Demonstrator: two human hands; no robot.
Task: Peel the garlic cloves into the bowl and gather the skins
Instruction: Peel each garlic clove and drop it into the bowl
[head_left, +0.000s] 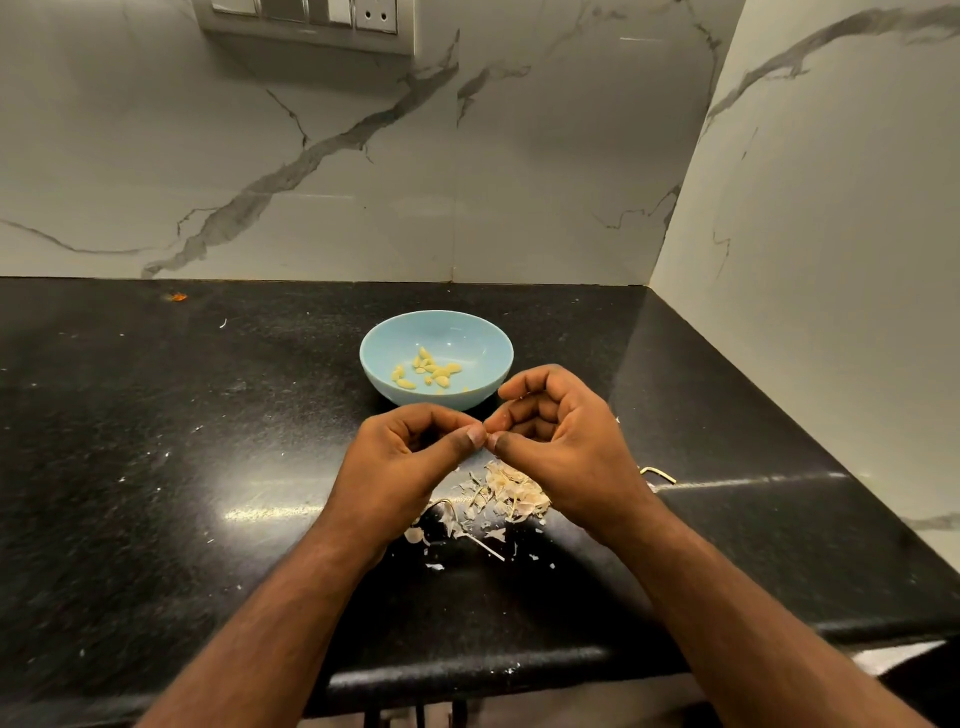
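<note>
A light blue bowl (483, 335) stands on the black counter and holds several peeled garlic cloves (428, 369). Just in front of it my left hand (410, 457) and my right hand (561, 436) meet, fingers curled and thumb tips together, pinching something small that the fingers hide; it looks like a garlic clove. Under the hands lies a loose pile of papery garlic skins (511, 493), with scraps scattered toward the counter's front edge.
The black granite counter (182, 467) runs to marble walls behind and on the right. A small bent metal piece (658, 473) lies right of my right wrist. An orange scrap (177, 297) sits at the back left. The counter's front edge is close below my forearms.
</note>
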